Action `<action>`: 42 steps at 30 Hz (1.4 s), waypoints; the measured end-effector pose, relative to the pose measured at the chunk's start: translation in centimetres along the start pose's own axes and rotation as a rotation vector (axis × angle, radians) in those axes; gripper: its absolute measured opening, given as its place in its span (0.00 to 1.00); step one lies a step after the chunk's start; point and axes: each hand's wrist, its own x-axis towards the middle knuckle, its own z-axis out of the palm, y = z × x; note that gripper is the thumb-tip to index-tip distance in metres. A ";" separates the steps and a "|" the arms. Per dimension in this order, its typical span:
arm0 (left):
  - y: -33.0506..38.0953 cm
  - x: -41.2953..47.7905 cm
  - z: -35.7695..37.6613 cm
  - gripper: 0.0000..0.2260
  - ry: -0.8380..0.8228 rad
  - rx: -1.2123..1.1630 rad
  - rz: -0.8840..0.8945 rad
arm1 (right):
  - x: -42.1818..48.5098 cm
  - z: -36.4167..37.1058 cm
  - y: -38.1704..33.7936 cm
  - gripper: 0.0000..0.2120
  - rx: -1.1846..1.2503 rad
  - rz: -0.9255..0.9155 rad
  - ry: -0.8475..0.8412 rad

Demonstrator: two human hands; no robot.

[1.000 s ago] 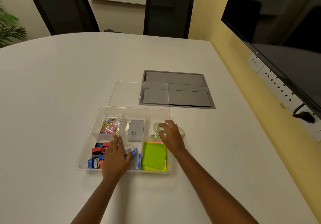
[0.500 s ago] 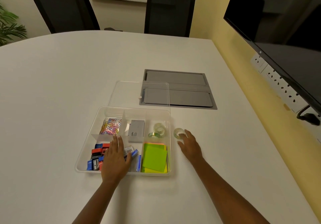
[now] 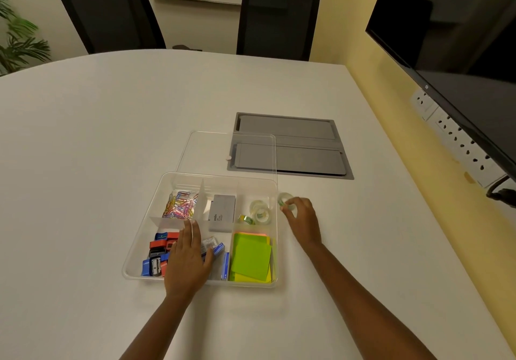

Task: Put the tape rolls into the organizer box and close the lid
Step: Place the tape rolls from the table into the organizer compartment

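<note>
— Fingertips of the right hand [image 3: 303, 221] curl round a clear tape roll [image 3: 285, 201] on the table [image 3: 111, 125], just outside the right wall of the organizer box [image 3: 127, 271]. Thumb and fingers look pinched on it; whether it has left the surface, cannot tell.

— And the other hand?

— Left hand [image 3: 186, 259] lies flat, fingers together, holding nothing. It rests over the near-left compartment, on top of the red and blue sharpeners [image 3: 160, 243]. Steadying the box, by my guess.

— How much is already in?

— Two clear tape rolls [image 3: 260, 211] sit in the far-right compartment, one leaning on the other, with a small green-printed roll [image 3: 245, 219] touching them on the near side. Just nearer lie the green sticky notes [image 3: 251, 257]. Paper clips [image 3: 180, 204] and a grey case [image 3: 222, 215] fill other sections.

— So what remains?

— The pinched roll has to go over the wall to join the others; no further loose rolls in sight on the table. Then the lid [image 3: 226, 153], which lies open and flat beyond the box, partly over a grey panel [image 3: 307, 147] set in the table, must come down. Past halfway, I'd judge.
</note>
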 end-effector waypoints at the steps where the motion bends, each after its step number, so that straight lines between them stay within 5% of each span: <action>1: 0.0 0.0 0.0 0.32 0.000 -0.001 0.000 | 0.4 0.2 -0.9 0.10 0.003 -0.037 0.006; 7: 0.0 -0.1 0.0 0.32 0.003 0.011 -0.004 | 2.2 2.5 -4.0 0.13 -0.226 -0.219 -0.165; 14: -0.2 0.0 0.2 0.33 -0.005 0.016 -0.009 | 2.1 4.7 -4.0 0.17 -0.409 -0.190 -0.214; 23: -0.1 0.1 0.1 0.32 -0.016 0.026 -0.004 | -1.6 4.6 -1.8 0.17 -0.175 -0.091 -0.177; 33: 0.1 -1.4 0.1 0.32 -0.067 0.067 0.006 | -5.6 3.8 -0.8 0.29 -0.200 -0.077 -0.168; 42: 0.4 -4.9 1.3 0.30 -0.043 0.139 -0.001 | -8.7 1.8 0.1 0.27 -0.217 -0.112 -0.172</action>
